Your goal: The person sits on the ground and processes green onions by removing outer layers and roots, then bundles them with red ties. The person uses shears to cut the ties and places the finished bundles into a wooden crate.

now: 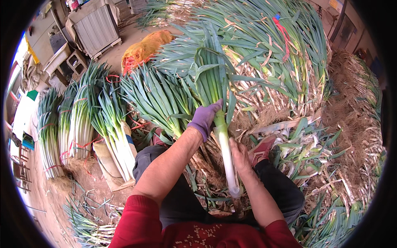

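Note:
My left hand (207,117), in a purple knitted glove, is closed around the green upper part of a large leek (225,148), whose white shaft points down towards me. Bare and partly turned away, my right hand (240,154) lies against the right side of that white shaft; whether its fingers grip it cannot be told. Roots hang at the lower end of the stalk. Under my left forearm lie unpeeled leeks (203,164) with brown outer layers. Peeled leeks (119,141) rest on a pale support to the left.
Tied leek bundles (49,136) stand at the left. A large leek heap (273,62) fills the far side, beside an orange mesh sack (145,48). Stripped leaves (305,148) lie by my shoe (262,148). More rooted leeks (356,124) line the right; cut greens (90,223) lie lower left.

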Demonstrator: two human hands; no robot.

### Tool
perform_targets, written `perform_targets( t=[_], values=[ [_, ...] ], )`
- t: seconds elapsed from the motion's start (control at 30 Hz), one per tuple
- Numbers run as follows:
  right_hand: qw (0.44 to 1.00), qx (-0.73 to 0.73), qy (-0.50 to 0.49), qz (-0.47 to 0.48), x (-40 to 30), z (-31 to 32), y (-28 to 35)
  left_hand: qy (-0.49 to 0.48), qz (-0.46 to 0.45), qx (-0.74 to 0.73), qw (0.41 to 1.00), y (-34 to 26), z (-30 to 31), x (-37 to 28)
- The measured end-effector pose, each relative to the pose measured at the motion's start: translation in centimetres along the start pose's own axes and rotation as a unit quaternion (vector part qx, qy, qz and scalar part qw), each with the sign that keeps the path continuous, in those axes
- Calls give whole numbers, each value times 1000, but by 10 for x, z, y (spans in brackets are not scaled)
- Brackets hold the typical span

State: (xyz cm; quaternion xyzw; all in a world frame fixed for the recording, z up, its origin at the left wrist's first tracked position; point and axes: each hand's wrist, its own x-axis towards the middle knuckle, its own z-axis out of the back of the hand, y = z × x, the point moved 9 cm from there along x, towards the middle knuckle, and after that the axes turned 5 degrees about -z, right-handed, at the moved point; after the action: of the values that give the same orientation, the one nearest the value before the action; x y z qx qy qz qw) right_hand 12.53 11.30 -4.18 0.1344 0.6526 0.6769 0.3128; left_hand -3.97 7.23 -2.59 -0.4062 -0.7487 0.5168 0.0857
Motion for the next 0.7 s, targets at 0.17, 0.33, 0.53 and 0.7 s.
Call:
perform_targets(
  t=[0.17,0.33,0.53,0.7],
  values=[
    [992,103,-65,-25,58,9,3,-6,-32,33,999,-7,-16,-13],
    [986,-57,-128,-92,52,15,-42,-73,-93,2,993,-12,-5,-15],
    [842,-488,-2,-232,-19,66,-169,-80,-83,-55,992,-47,28,-3],
    [863,-474,-60,-163,-15,87,-135,-49,-93,-71,992,-42,16,-4]
  ],
)
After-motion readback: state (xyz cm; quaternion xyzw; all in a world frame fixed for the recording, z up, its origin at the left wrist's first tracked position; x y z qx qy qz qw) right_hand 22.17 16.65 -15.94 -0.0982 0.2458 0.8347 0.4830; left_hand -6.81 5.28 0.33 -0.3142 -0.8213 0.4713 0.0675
